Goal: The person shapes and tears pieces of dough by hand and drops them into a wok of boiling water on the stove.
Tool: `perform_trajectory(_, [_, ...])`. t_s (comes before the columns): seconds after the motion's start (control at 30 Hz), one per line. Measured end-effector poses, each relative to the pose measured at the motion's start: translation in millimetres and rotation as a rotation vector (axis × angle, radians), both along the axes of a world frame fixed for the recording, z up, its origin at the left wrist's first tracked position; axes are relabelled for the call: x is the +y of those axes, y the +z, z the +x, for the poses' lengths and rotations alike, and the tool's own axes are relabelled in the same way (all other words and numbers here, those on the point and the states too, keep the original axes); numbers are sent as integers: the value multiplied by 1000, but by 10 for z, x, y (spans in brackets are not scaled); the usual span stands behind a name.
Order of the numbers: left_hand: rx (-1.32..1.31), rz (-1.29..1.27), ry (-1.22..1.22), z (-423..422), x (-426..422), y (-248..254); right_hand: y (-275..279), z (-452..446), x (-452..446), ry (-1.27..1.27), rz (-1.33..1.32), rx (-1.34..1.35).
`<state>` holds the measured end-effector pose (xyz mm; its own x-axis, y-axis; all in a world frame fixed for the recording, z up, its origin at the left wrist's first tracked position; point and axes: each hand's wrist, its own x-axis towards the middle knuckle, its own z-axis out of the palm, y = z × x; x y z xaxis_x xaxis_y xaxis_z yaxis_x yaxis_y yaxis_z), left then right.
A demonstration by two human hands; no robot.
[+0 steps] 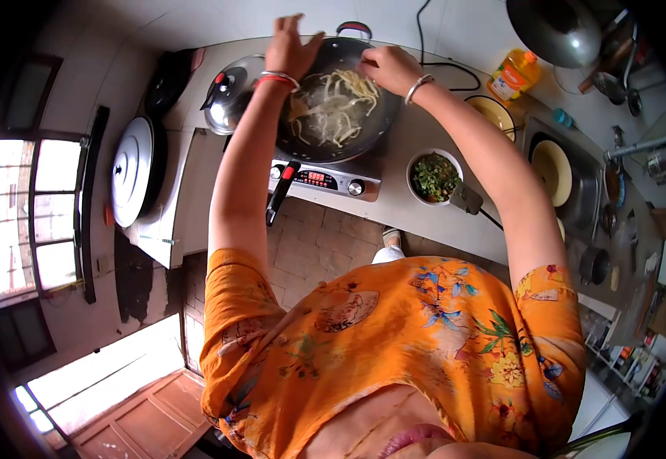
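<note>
A dark wok (382,122) with a red-and-black handle sits on an induction cooker (340,180) with a lit red display. Inside it, pale thick noodles (356,88) lie in cloudy, bubbling liquid. My left hand (293,47) is raised over the wok's far left rim, fingers apart and nothing in them. At the far right side of the wok, the fingers of my right hand (390,69) are pinched together around noodle strands. A white bowl of chopped greens (434,177) stands to the right of the cooker, with a dark-headed utensil (467,199) beside it.
A shiny pot lid (233,96) lies left of the wok. An orange bottle (514,75) and a yellowish bowl (490,116) stand at the back right. Further right is a sink (535,130) holding a basin (553,172), below a faucet (646,149). A large lidded pan (135,172) is at left.
</note>
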<state>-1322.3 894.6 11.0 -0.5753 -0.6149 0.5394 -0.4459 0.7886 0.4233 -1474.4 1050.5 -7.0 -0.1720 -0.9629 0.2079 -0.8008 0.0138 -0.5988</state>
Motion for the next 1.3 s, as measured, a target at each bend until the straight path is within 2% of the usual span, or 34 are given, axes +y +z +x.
perform_trajectory(0.03, [94,-21,-39,-60,-16,131,54,-49,140,0,-38,-141])
perform_trajectory(0.07, [153,-33,-71,-105,-24,258,271,-32,388,-13,42,-383])
perform_trajectory(0.17, [294,177,-310,-235,375,927,550,-63,1148,-19,-10,-744])
perform_trajectory(0.2, [386,333,-492,-177,658,1117,559,-21,1471,-17,-64,-835])
perform_trajectory(0.23, [379,383,-641,-172,971,1375,572,23,1794,-61,-133,-913])
perform_trajectory(0.3, [313,390,-721,-129,1807,1853,521,52,2472,-93,-204,-1038])
perform_trajectory(0.37, [270,333,-931,-205,2266,1946,434,59,3137,-147,-250,-1024])
perform_trajectory(0.43, [137,296,-1083,-321,2914,2003,282,31,3949,-315,-302,-1082])
perform_trajectory(0.5, [16,360,-1381,-587,3566,1876,61,78,4858,-535,-386,-1128])
perform_trajectory(0.6, [-293,473,-1528,-878,4562,1562,-384,224,6197,-944,-594,-1356])
perform_trajectory(0.67, [-357,654,-1599,-1137,5402,1190,-728,307,7257,-1093,-748,-1358])
perform_trajectory(0.73, [-447,846,-1711,-1342,6126,864,-867,531,8053,-1400,-853,-1372])
perform_trajectory(0.8, [-578,1024,-1737,-1505,6879,462,-1060,721,8874,-1504,-959,-1325])
perform_trajectory(0.83, [-528,1183,-1835,-1617,7189,119,-1043,800,9167,-1558,-1007,-1343])
perform_trajectory(0.87, [-625,1359,-1778,-1690,7506,-103,-992,841,9426,-1610,-1057,-1350])
perform_trajectory(0.9, [-624,1361,-1714,-1742,7870,-237,-949,849,9701,-1624,-1089,-1324])
perform_trajectory(0.97, [-674,1589,-1477,-1850,8455,-501,-971,849,10099,-1648,-1144,-1297])
perform_trajectory(1.07, [-751,1885,-1277,-2103,9104,-812,-1041,574,10546,-1585,-1225,-1273])
perform_trajectory(1.13, [-810,1872,-1239,-2376,9398,-985,-1013,281,10737,-1538,-1255,-1282])
perform_trajectory(1.2, [-849,1823,-1206,-2707,9689,-1117,-1000,-103,10880,-1489,-1169,-1300])
perform_trajectory(1.23, [-814,1777,-1189,-2865,9846,-1113,-988,-287,10985,-1468,-1127,-1304])
perform_trajectory(1.3, [-731,1847,-1174,-3235,10104,-1298,-1027,-690,11211,-1376,-977,-1333])
